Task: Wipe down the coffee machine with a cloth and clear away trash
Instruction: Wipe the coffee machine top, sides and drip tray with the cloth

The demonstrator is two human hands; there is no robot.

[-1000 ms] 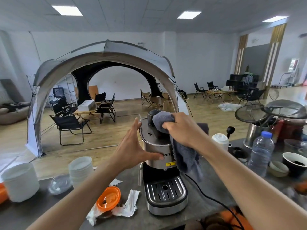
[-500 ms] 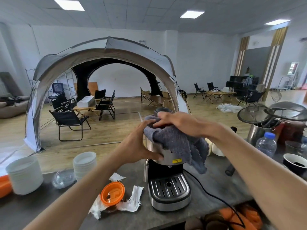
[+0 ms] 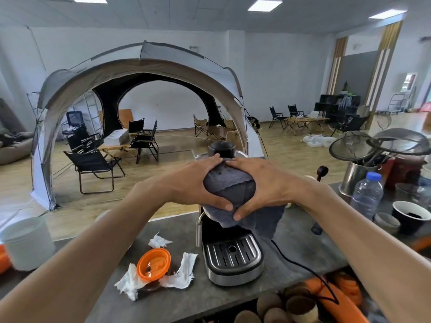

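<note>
The steel-and-black coffee machine (image 3: 232,259) stands on the grey counter (image 3: 291,264), its drip tray facing me and its black top knob (image 3: 221,148) showing above my hands. A grey cloth (image 3: 229,186) is draped over the machine's upper body and hangs down its right side. My left hand (image 3: 193,183) presses the cloth from the left and my right hand (image 3: 261,183) from the right, thumbs meeting low at the front. Left of the machine lie crumpled white tissues (image 3: 179,271) and an orange lid (image 3: 154,264).
White tubs (image 3: 25,243) sit at the counter's left end. On the right are a water bottle (image 3: 367,194), a dark paper cup (image 3: 410,216), a steel utensil holder with mesh strainers (image 3: 356,178) and a black cord (image 3: 300,264). Paper cups and orange items lie below the counter's front edge.
My left hand moved off the machine's side onto the cloth. Both hands now clasp the cloth around the machine's top. The view has shifted closer.
</note>
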